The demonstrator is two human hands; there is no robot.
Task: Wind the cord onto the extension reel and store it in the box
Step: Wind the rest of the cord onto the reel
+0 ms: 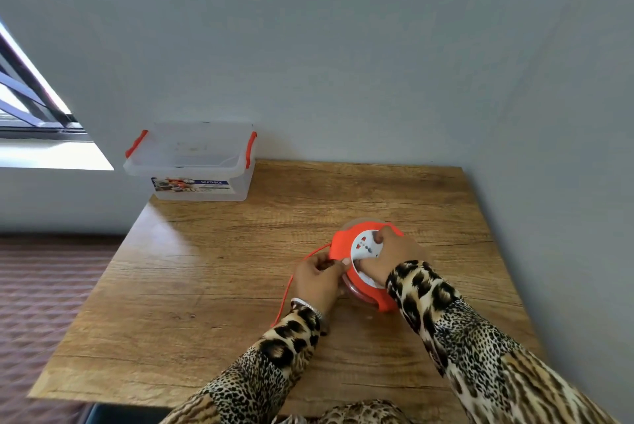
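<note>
A wooden table point(212, 286) stands against a grey wall point(343, 46), its far and right edges at the wall. A clear box point(192, 163) with orange latches sits open at the far left corner, partly overhanging the left edge. An orange reel point(363, 262) with a white socket face lies near the middle of the table, toward the right edge. An orange cord point(286, 289) runs from the reel's left side toward the near edge. The right hand point(391, 252) grips the reel's face, fingers curled. The left hand point(317, 277) pinches the reel's left rim beside the cord. Both arms wear leopard-print sleeves point(463, 348).
</note>
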